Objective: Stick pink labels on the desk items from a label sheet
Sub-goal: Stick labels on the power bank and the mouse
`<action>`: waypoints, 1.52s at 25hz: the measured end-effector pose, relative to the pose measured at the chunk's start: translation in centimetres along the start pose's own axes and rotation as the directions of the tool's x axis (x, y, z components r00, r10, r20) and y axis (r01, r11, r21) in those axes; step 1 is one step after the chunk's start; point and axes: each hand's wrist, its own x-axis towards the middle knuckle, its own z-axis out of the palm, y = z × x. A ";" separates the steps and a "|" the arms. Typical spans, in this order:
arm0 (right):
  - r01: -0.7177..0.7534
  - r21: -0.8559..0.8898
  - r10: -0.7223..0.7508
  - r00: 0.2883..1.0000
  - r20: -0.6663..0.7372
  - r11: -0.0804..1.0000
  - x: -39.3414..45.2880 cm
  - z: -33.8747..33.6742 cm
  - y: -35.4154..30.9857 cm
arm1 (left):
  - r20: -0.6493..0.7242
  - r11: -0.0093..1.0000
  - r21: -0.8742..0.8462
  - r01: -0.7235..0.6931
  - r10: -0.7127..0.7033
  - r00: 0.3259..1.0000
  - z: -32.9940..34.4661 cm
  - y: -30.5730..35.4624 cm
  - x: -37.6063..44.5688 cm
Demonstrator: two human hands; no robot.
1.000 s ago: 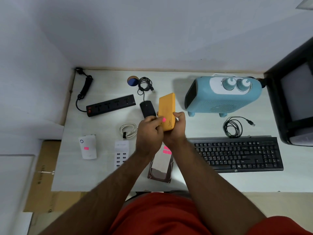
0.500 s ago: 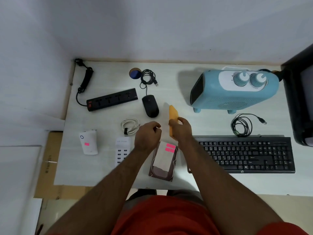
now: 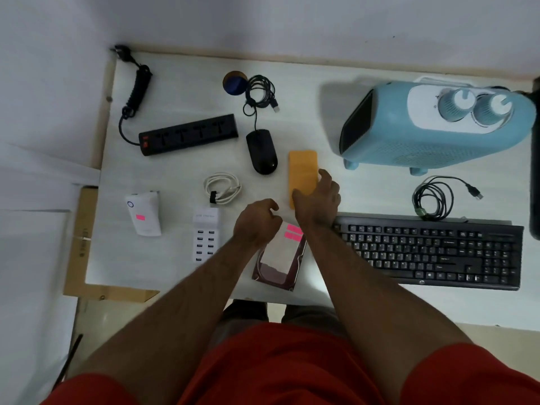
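An orange power bank lies flat on the white desk, right of the black mouse; no pink label shows on its upper face. My right hand grips its near end, thumb on one side and fingers on the other. Loosely curled and holding nothing, my left hand hovers just above the label sheet. That sheet, with pink labels at its far end, rests on a dark hard drive. A white adapter at the left carries one pink label.
A black power strip, a white multi-port charger, a coiled white cable, a blue heater, a black keyboard and a coiled black cable lie around. Cardboard sits under the desk's left edge.
The power bank, held up in both hands a second ago with a pink label on it, now lies flat on the desk. My left hand has let go and drawn back.
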 end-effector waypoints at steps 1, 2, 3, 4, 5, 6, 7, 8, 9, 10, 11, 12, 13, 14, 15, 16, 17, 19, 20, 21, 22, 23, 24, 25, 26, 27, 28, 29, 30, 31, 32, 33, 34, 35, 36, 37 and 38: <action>0.007 0.028 -0.006 1.000 -0.030 1.000 -0.9 -0.2 0.5 | -0.007 1.000 0.022 -0.020 0.020 1.000 0.4 -0.2 -0.4; 0.031 0.044 -0.028 0.998 -0.060 0.999 -1.9 -0.3 0.9 | -0.019 0.998 0.049 -0.046 0.047 0.999 0.8 -0.5 -0.8; 0.072 0.042 -0.068 0.994 -0.088 0.997 -3.1 -0.4 1.5 | -0.020 0.993 0.090 -0.081 0.083 0.996 1.1 -0.7 -1.2; 0.120 0.021 -0.117 0.987 -0.113 0.992 -4.3 -0.4 2.1 | -0.010 0.982 0.149 -0.114 0.117 0.993 1.3 -0.9 -1.5; 0.153 -0.007 -0.153 0.981 -0.121 0.988 -5.2 -0.4 2.7 | 0.000 0.969 0.206 -0.136 0.139 0.990 1.4 -1.0 -1.6; 0.156 -0.025 -0.158 0.982 -0.102 0.987 -6.0 -0.4 3.3 | 0.004 0.959 0.242 -0.145 0.148 0.989 1.5 -1.1 -1.7; 0.133 -0.034 -0.135 0.989 -0.064 0.991 -6.6 -0.3 3.7 | -0.006 0.958 0.247 -0.148 0.154 0.988 1.5 -1.1 -1.6; 0.098 -0.030 -0.099 0.995 -0.016 0.995 -7.0 -0.3 4.0 | -0.024 0.959 0.239 -0.155 0.165 0.986 1.4 -1.0 -1.6; 0.060 -0.023 -0.059 0.998 0.038 0.998 -7.2 -0.2 4.1 | -0.042 0.958 0.233 -0.167 0.182 0.982 1.4 -1.1 -1.5; 0.035 -0.019 -0.033 0.995 0.094 0.999 -7.3 -0.2 4.1 | -0.056 0.953 0.240 -0.185 0.204 0.977 1.4 -1.1 -1.4; 0.021 -0.029 -0.017 0.990 0.142 0.999 -7.3 -0.2 4.1 | -0.067 0.945 0.252 -0.209 0.233 0.970 1.4 -1.1 -1.3; 0.019 -0.046 -0.011 0.986 0.168 0.999 -7.4 -0.3 4.0 | -0.075 0.944 0.241 -0.226 0.250 0.965 1.4 -1.1 -1.2; 0.028 -0.062 -0.017 0.986 0.165 0.998 -7.5 -0.3 3.8 | -0.090 0.955 0.189 -0.230 0.250 0.964 1.2 -1.2 -1.2; 0.038 -0.065 -0.029 0.990 0.140 0.997 -7.8 -0.5 3.4 | -0.105 0.970 0.105 -0.221 0.232 0.967 0.9 -1.1 -1.3; 0.040 -0.029 -0.037 0.992 0.118 0.999 -8.0 -0.7 2.9 | -0.118 0.979 0.004 -0.205 0.204 0.972 0.3 -1.1 -1.2; 0.027 0.052 -0.033 0.992 0.120 0.998 -8.1 -0.9 2.3 | -0.125 0.978 -0.103 -0.180 0.167 0.978 -0.4 -1.1 -1.2; 0.007 0.150 -0.029 0.989 0.146 0.989 -8.4 -1.1 1.5 | -0.131 0.966 -0.210 -0.153 0.127 0.983 -1.1 -1.1 -1.2; -0.030 0.308 -0.038 0.977 0.210 0.951 -8.9 -1.2 -0.4 | -0.155 0.906 -0.407 -0.117 0.058 0.986 -3.4 -1.4 -1.5; -0.059 0.381 -0.035 0.971 0.236 0.922 -8.7 -1.0 -1.2 | -0.170 0.866 -0.490 -0.102 0.020 0.985 -4.6 -1.5 -1.6; -0.087 0.461 -0.044 0.963 0.265 0.883 -8.5 -0.7 -1.9 | -0.187 0.828 -0.552 -0.094 -0.013 0.982 -5.8 -1.7 -1.9; -0.113 0.532 -0.061 0.952 0.299 0.839 -8.6 -0.8 -2.7 | -0.196 0.796 -0.599 -0.089 -0.039 0.980 -7.1 -1.8 -2.4; -0.139 0.585 -0.085 0.937 0.339 0.799 -8.9 -1.0 -3.7 | -0.195 0.768 -0.635 -0.084 -0.054 0.979 -8.3 -2.0 -2.9; -0.162 0.609 -0.100 0.922 0.374 0.776 -9.0 -1.2 -4.7 | -0.188 0.745 -0.661 -0.083 -0.057 0.981 -9.4 -2.1 -3.2; -0.178 0.614 -0.110 0.909 0.402 0.769 -9.2 -1.4 -5.5 | -0.185 0.723 -0.686 -0.084 -0.062 0.981 -10.3 -2.4 -3.5; -0.184 0.616 -0.125 0.897 0.423 0.766 -9.4 -1.5 -6.2 | -0.194 0.706 -0.702 -0.093 -0.064 0.979 -11.1 -2.5 -3.8; -0.188 0.626 -0.138 0.890 0.435 0.757 -9.6 -1.7 -6.8 | -0.213 0.704 -0.702 -0.105 -0.066 0.975 -11.6 -2.6 -4.0; -0.199 0.634 -0.141 0.885 0.444 0.748 -9.9 -1.7 -7.3 | -0.251 0.728 -0.675 -0.125 -0.067 0.966 -11.8 -2.6 -4.3; -0.208 0.644 -0.144 0.882 0.449 0.736 -10.1 -1.7 -7.8 | -0.318 0.771 -0.617 -0.158 -0.061 0.946 -12.2 -2.8 -4.7; -0.220 0.655 -0.138 0.883 0.449 0.723 -10.2 -1.7 -8.2 | -0.401 0.827 -0.525 -0.201 -0.032 0.915 -12.3 -2.8 -5.1; -0.230 0.666 -0.133 0.885 0.447 0.710 -10.3 -1.6 -8.4 | -0.479 0.875 -0.414 -0.252 0.026 0.877 -12.4 -2.8 -5.3; -0.237 0.676 -0.133 0.885 0.447 0.698 -10.3 -1.6 -8.7 | -0.534 0.902 -0.300 -0.310 0.110 0.838 -12.4 -2.8 -5.5; -0.244 0.686 -0.135 0.883 0.450 0.686 -10.3 -1.5 -8.8 | -0.549 0.913 -0.205 -0.353 0.191 0.813 -12.4 -2.8 -5.6; -0.255 0.697 -0.139 0.879 0.455 0.671 -10.2 -1.4 -8.9 | -0.539 0.914 -0.141 -0.380 0.251 0.804 -12.4 -2.7 -5.8; -0.267 0.706 -0.145 0.874 0.465 0.656 -10.1 -1.4 -8.9 | -0.521 0.914 -0.120 -0.388 0.275 0.808 -12.3 -2.5 -6.0; -0.280 0.713 -0.151 0.866 0.476 0.643 -10.0 -1.4 -8.9 | -0.507 0.913 -0.127 -0.388 0.277 0.816 -12.3 -2.3 -6.2; -0.289 0.720 -0.157 0.861 0.484 0.631 -9.8 -1.4 -8.9 | -0.503 0.910 -0.144 -0.389 0.271 0.821 -12.1 -2.0 -6.4; -0.293 0.723 -0.161 0.858 0.487 0.626 -9.7 -1.4 -8.8 | -0.503 0.908 -0.158 -0.388 0.264 0.823 -12.0 -1.7 -6.5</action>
